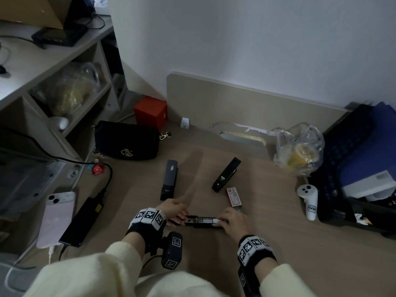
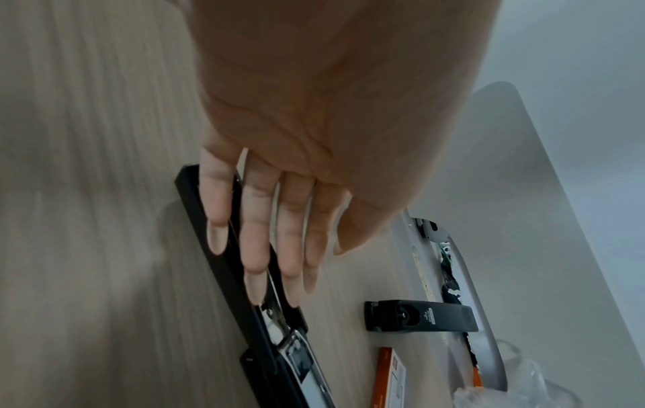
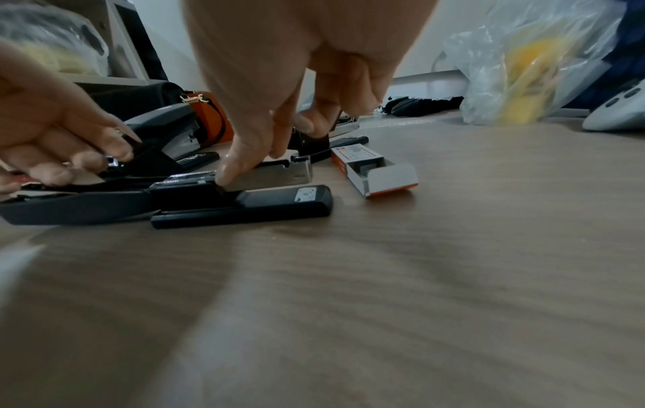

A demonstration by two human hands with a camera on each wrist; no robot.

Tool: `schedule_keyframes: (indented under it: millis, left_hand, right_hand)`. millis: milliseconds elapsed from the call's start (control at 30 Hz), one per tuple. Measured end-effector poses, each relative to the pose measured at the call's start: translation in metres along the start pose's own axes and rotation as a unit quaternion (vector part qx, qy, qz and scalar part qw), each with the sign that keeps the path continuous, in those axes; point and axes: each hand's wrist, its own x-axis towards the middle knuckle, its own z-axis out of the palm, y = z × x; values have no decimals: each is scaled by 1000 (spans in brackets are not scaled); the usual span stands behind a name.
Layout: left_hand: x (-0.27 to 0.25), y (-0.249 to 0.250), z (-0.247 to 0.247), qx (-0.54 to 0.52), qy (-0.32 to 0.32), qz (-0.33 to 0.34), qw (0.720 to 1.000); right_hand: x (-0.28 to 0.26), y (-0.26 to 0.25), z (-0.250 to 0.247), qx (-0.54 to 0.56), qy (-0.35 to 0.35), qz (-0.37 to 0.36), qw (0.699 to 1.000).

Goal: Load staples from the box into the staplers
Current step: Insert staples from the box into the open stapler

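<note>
left hand [image 1: 174, 211]: flat, fingers straight on open stapler [image 1: 200, 221] lid
right hand [image 1: 232, 219]: pinches magazine
risk: stapler slips, strip jams

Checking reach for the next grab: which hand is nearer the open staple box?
Right. The right hand sits just in front of the staple box; the left hand is farther off, at the opened stapler's other end.
</note>
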Motion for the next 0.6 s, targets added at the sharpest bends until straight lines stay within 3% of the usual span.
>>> schedule_keyframes:
  millis: [300, 600]
  left_hand:
    - [-2, 3, 0, -8, 0, -7, 1000]
    - [1, 4, 1, 2, 5, 3, 1000]
  right_hand:
    - [-1, 8, 3, 1, 28, -3, 1000]
    - [1, 6, -3, -51, -23, 2, 998]
